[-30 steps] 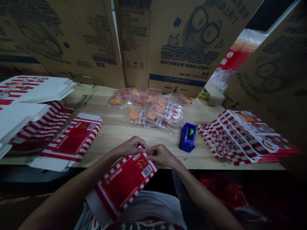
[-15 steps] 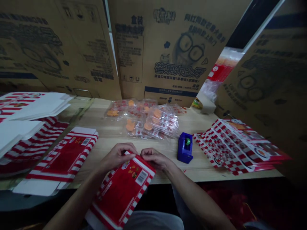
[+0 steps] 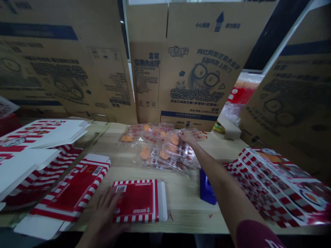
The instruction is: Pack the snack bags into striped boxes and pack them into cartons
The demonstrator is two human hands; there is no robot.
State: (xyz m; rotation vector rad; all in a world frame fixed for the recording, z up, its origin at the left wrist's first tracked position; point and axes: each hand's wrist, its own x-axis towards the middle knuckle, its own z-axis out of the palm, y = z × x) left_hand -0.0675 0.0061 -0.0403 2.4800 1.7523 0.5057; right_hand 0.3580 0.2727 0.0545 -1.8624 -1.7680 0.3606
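A red box with striped borders (image 3: 137,201) lies flat on the table, its white flap out to the right. At the box's left end is my left hand (image 3: 104,210), blurred, with fingers spread and holding nothing. My right hand (image 3: 186,137) reaches to the back of the pile of clear packets (image 3: 168,151), which hold orange shapes; its fingertips are hard to make out against the plastic. Below my right forearm, partly hidden, sits a blue tape dispenser (image 3: 207,187).
Another red box (image 3: 74,187) lies at the left, beside stacked white and striped cartons (image 3: 59,134). Red checkered printed sheets (image 3: 279,186) stand at the right. Large cardboard boxes (image 3: 196,82) rise behind the table.
The red box has gone from both hands at the table's edge to lying flat on the table. My right hand has moved forward to the packets. The view has shifted upward.
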